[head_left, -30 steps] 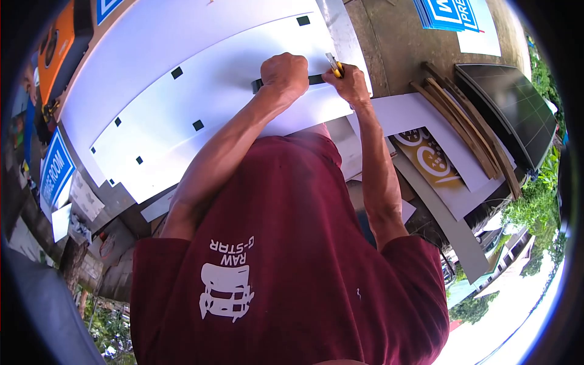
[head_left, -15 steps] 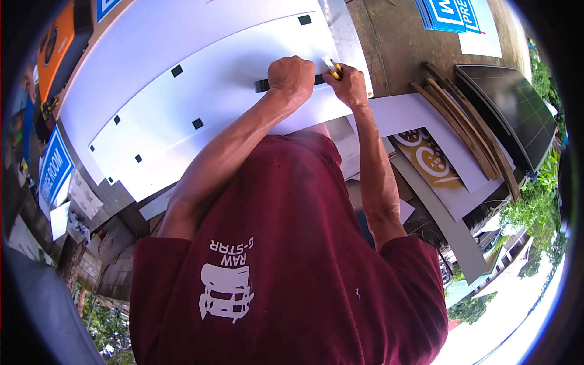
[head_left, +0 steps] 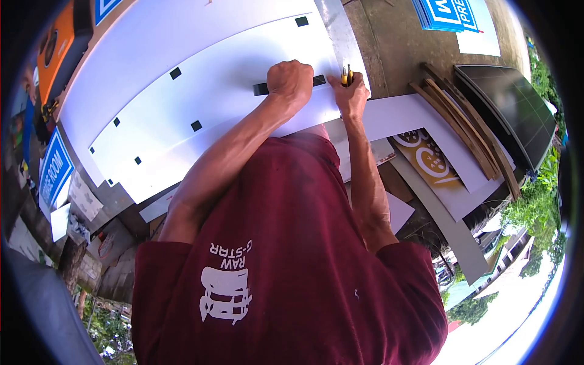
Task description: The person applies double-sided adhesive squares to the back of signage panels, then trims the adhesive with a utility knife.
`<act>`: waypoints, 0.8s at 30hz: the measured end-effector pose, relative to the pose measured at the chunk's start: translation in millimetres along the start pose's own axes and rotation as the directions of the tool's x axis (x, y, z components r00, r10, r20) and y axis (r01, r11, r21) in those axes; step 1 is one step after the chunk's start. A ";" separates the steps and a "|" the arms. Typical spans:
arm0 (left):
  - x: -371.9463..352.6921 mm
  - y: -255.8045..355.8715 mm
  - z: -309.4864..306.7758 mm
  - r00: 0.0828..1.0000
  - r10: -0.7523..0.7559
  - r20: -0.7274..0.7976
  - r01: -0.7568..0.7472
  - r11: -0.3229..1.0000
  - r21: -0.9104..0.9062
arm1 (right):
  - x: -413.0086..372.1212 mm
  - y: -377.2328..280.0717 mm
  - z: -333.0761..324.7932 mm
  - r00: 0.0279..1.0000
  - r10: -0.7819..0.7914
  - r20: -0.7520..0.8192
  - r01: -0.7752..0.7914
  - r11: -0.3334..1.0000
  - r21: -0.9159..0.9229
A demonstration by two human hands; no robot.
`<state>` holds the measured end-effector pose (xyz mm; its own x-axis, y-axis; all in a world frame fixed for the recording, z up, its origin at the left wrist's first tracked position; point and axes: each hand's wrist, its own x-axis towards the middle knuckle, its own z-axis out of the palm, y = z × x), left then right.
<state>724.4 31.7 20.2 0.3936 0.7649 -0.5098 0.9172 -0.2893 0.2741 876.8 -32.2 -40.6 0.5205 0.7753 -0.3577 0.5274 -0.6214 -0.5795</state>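
My left hand [head_left: 290, 84] is a closed fist pressed down over a black strip [head_left: 260, 89], which shows on both sides of it. The strip lies on a long white panel [head_left: 243, 55] dotted with several small black squares [head_left: 196, 126]. Just right of the strip's end, my right hand [head_left: 351, 97] is wrapped round a yellow and black utility knife [head_left: 347, 77] near the panel's right edge. The knife stands roughly upright, pointing away from me. Whatever lies under my left fingers is hidden.
Blue and white signs [head_left: 439, 17] are stacked at the far right. Wooden strips [head_left: 462, 125] and a dark tile-patterned panel [head_left: 508, 109] lie on the right. An orange case [head_left: 56, 45] and a blue sign [head_left: 55, 167] are on the left.
My right hand has drawn a little right and toward me, off the strip's end, and the knife has turned more upright. My left fist has stayed nearly in place.
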 end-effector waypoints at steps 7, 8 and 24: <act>-3.2 0.6 4.6 1.000 0.006 -0.030 -0.007 1.000 -0.012 | -9.6 -7.2 3.2 0.998 0.052 0.032 -0.048 0.990 -0.135; -3.7 1.0 6.0 0.999 0.005 -0.036 -0.005 1.000 -0.008 | -8.1 -5.5 3.7 0.998 0.049 0.030 -0.045 0.990 -0.137; -4.9 0.3 9.8 0.998 -0.012 -0.054 0.012 1.000 0.002 | -18.4 2.9 -12.4 0.991 -0.045 0.125 0.073 0.972 -0.223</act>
<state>723.3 22.3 14.8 0.3789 0.7981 -0.4684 0.9219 -0.2815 0.2661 877.1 -49.6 -26.6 0.4077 0.8108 -0.4200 0.7003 -0.5728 -0.4259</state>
